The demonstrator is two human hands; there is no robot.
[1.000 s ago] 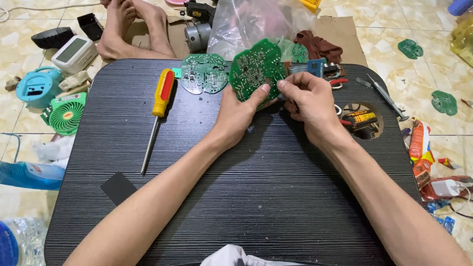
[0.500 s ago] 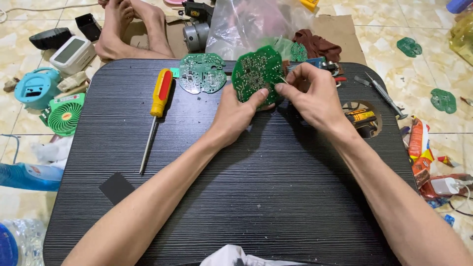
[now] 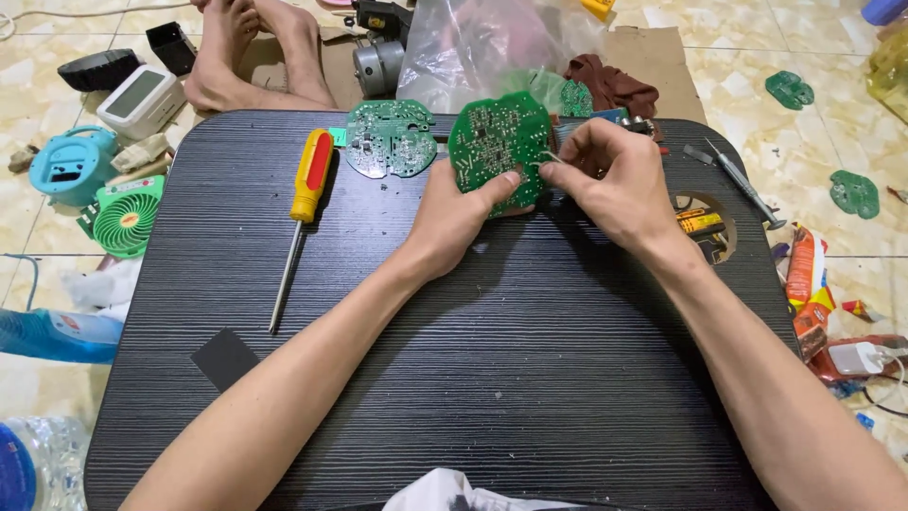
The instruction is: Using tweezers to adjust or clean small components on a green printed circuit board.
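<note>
Presently the left hand (image 3: 463, 213) has its grip closed on the lower edge of a round green circuit board (image 3: 499, 142), thumb across the face, holding it tilted up above the far middle of the black counter (image 3: 454, 378). The right hand (image 3: 610, 180) meets the board at its right edge, its grip pinched on a small pale part there; what that part is cannot be told.

Just left of the held board a second green circuit board (image 3: 390, 138) lies flat on the counter, apart from the hand. Further left, a screwdriver (image 3: 301, 213) with a yellow and red handle lies with its shaft pointing toward the near edge. A dark flat patch (image 3: 225, 360) sits near the counter's left near corner.

Behind the boards, a clear plastic bag (image 3: 473, 47) rests on brown cardboard (image 3: 653, 57), with a dark red cloth (image 3: 610, 87) beside it. At the counter's right edge is a round cut-out holding yellow and red items (image 3: 698, 225); a thin grey tool (image 3: 742, 182) lies beyond. An orange wrapper (image 3: 806, 274) lies on the tiled floor to the right, a small green fan (image 3: 123, 216) and a light blue device (image 3: 71, 166) to the left. Another person's bare feet (image 3: 251, 57) rest past the far left corner.
</note>
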